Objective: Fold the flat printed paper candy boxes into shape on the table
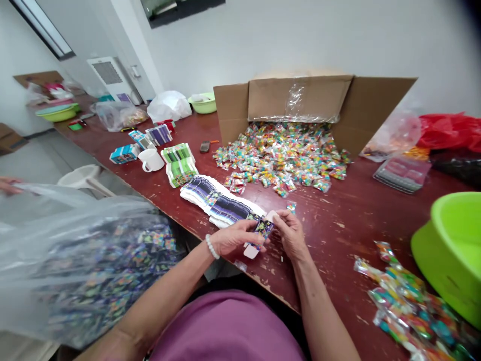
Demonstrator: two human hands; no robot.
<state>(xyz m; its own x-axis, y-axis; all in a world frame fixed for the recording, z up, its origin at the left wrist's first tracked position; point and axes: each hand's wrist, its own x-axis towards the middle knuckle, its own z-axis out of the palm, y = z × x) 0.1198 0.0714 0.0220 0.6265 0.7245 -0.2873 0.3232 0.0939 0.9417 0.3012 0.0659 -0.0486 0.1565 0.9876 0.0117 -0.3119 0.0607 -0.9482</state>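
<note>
A small dark patterned box (264,226) with pale end flaps is held between my two hands over the table's front edge. My left hand (240,236), with a white bead bracelet at the wrist, grips its left side and lower part. The fingers of my right hand (290,231) pinch the upper flap. Just behind my left hand lies a long overlapping row of flat purple-black cartons (229,204). One small candy packet (290,206) rests beyond my right hand. Farther back, many colourful candy packets (285,155) spill from an open cardboard box (300,98).
A big clear bag of small dark boxes (108,265) hangs at the left, near another person's hand (10,185). Green cartons (180,164) and a white mug (151,160) stand back left. At right are a green basin (451,250) and more candy packets (409,301).
</note>
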